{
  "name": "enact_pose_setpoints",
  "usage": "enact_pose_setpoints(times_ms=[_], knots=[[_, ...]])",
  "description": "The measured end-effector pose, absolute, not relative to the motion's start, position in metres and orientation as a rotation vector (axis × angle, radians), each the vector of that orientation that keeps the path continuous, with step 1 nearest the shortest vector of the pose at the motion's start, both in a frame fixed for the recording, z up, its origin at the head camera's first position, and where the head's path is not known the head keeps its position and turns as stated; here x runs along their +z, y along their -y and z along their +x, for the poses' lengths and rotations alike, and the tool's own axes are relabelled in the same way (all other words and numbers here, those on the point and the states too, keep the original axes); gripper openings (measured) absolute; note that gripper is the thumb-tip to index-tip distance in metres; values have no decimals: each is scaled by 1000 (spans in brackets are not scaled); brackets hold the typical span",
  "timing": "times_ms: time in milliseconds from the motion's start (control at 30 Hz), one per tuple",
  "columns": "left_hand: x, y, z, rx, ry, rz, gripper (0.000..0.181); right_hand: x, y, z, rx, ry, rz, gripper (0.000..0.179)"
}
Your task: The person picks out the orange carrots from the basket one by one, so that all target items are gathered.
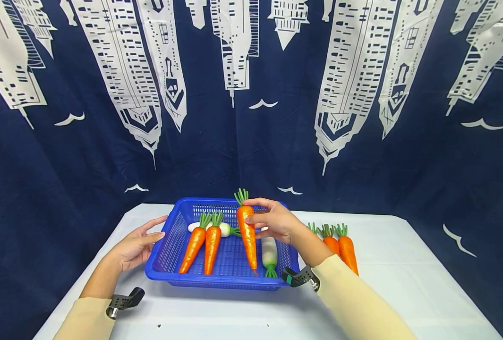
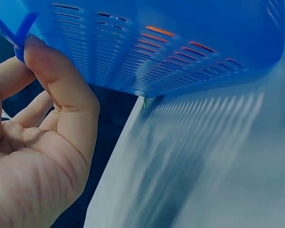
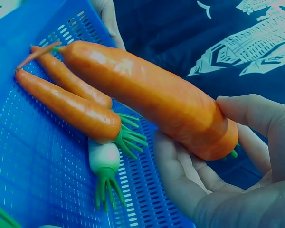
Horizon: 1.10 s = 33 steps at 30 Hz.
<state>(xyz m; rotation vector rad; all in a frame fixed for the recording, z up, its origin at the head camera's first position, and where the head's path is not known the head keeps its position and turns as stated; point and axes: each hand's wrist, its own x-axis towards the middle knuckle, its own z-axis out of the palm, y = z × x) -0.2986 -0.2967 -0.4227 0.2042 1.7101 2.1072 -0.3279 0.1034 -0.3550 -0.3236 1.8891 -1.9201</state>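
My right hand (image 1: 277, 221) holds an orange carrot (image 1: 247, 236) with a green stalk, its thumb and fingers around the thick top end and the tip hanging down over the blue plastic basket (image 1: 217, 280). At the basket's left side, my left hand (image 1: 134, 248) grips the rim, its thumb (image 2: 61, 76) against the edge in the left wrist view. Inside the basket two carrots (image 1: 212, 248) lie side by side. Behind them is a white radish (image 1: 225, 230) with green stalks, and another white radish (image 1: 269, 250) lies along the right side.
On the white table (image 1: 404, 283), several more carrots (image 1: 347, 252) lie right of the basket, partly hidden behind my right forearm. A dark blue cloth (image 1: 242, 156) with white building prints hangs behind the table. Each wrist wears a black strap with a small camera.
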Motion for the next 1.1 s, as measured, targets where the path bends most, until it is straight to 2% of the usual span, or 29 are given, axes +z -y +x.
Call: enact_pose_setpoints(times_ms=[1100], knots=[[-424, 297, -299, 2108, -1700, 200, 72, -369, -176, -300, -2114, -1909, -274, 55]])
